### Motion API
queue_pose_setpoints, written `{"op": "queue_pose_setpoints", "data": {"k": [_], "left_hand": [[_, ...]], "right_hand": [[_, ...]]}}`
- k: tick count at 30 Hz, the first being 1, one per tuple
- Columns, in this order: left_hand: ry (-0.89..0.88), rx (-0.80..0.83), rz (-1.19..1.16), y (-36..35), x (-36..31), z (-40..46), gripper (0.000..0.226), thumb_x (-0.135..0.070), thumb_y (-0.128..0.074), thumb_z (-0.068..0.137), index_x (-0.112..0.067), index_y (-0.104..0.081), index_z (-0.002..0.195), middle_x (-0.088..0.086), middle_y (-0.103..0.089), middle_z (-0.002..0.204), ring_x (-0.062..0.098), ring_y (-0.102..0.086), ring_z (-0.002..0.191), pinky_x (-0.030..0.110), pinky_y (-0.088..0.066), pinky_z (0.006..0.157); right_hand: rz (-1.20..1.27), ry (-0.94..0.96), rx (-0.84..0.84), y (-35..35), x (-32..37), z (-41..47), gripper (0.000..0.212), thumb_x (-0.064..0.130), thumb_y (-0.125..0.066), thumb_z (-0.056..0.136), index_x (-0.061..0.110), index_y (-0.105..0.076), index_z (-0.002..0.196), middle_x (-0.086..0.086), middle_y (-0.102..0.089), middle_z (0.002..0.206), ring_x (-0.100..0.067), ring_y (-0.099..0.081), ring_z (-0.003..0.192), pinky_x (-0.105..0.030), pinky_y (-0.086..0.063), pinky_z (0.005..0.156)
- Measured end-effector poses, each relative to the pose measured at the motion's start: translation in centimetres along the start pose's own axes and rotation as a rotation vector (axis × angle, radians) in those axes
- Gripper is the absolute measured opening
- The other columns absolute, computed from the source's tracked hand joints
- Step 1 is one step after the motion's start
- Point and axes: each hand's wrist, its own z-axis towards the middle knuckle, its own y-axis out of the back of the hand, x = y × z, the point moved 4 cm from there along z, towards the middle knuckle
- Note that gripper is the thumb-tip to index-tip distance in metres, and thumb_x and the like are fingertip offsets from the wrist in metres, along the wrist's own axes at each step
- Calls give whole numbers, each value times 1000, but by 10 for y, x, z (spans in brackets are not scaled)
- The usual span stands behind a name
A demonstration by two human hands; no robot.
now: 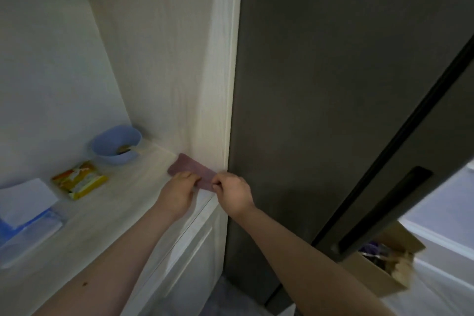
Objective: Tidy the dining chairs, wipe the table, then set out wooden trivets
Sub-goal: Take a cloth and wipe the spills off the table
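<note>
A flat dull-purple folded cloth [188, 165] lies on the pale wood-grain counter [123, 202], in the corner against the tall side panel. My left hand [179, 190] rests on its near left edge with fingers curled onto it. My right hand [232, 188] pinches the cloth's near right corner between thumb and fingers. No chairs, dining table or wooden trivets are in view.
A blue bowl [116, 145] stands at the back of the counter, with a yellow snack packet [79, 179] and a blue tissue box [25, 215] to its left. A dark refrigerator [320, 84] fills the right. A cardboard box [382, 259] sits low at the right.
</note>
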Motion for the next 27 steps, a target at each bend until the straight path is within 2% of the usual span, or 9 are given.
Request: {"op": "queue_pose_setpoints", "data": {"k": [2,6,8,10,13,16,21,24,27], "left_hand": [[-49,-39,1,-1,-13,4,31,-11,-51,76,-1,-68,100,18,-65,95,35,-63,88,37,-51,75],[-127,-77,-66,-11,-51,6,25,-15,-50,85,-5,-68,99,10,-65,96,26,-61,89,27,-44,77],[-133,-90,-66,-19,-69,3,19,-8,-53,90,-9,-68,101,3,-61,97,18,-58,89,22,-39,75],[-81,-84,-14,-26,-86,0,15,-14,-51,91,-13,-64,98,4,-57,96,22,-58,89,25,-40,71],[-47,50,58,-45,-119,-15,12,-21,-45,93,-14,-55,93,9,-59,90,27,-59,86,32,-43,67],[-72,127,-7,-77,-166,-40,12,-20,-46,94,-15,-56,92,9,-66,85,29,-64,81,32,-44,63],[-209,356,-126,-157,-270,-87,9,-14,-51,91,-12,-59,87,12,-68,90,29,-64,86,34,-45,68],[-296,446,-168,-193,-330,-107,23,-11,-54,90,-24,-48,72,6,-65,83,27,-62,83,34,-45,67],[-411,540,-248,-227,-407,-129,25,-13,-52,94,-27,-48,73,1,-59,83,17,-57,81,28,-37,66]], "right_hand": [[85,-36,-35,7,-7,-9,14,14,-50,93,10,-62,98,-9,-64,102,-26,-59,95,-36,-46,82],[189,-117,-107,19,-30,-39,15,18,-48,95,9,-58,101,-11,-64,101,-27,-60,92,-36,-46,79],[240,-151,-137,24,-44,-57,15,18,-47,96,8,-57,100,-12,-64,97,-28,-61,89,-38,-47,76],[305,-213,-135,28,-55,-76,15,19,-45,97,10,-56,100,-11,-65,94,-26,-62,86,-40,-49,75],[374,-259,-124,33,-70,-108,13,19,-45,97,13,-56,98,-9,-66,90,-25,-62,82,-41,-51,73],[385,-300,-124,48,-97,-161,11,17,-46,96,14,-56,98,-9,-67,89,-25,-63,82,-41,-51,74],[404,-532,-197,89,-179,-286,10,18,-49,96,15,-58,97,-6,-65,91,-21,-63,85,-38,-53,78],[433,-666,-252,114,-220,-348,11,17,-51,95,12,-60,99,-3,-64,89,-20,-63,86,-35,-54,79],[527,-860,-389,149,-264,-419,12,19,-53,95,16,-63,101,-1,-66,91,-16,-64,86,-33,-57,78]]}}
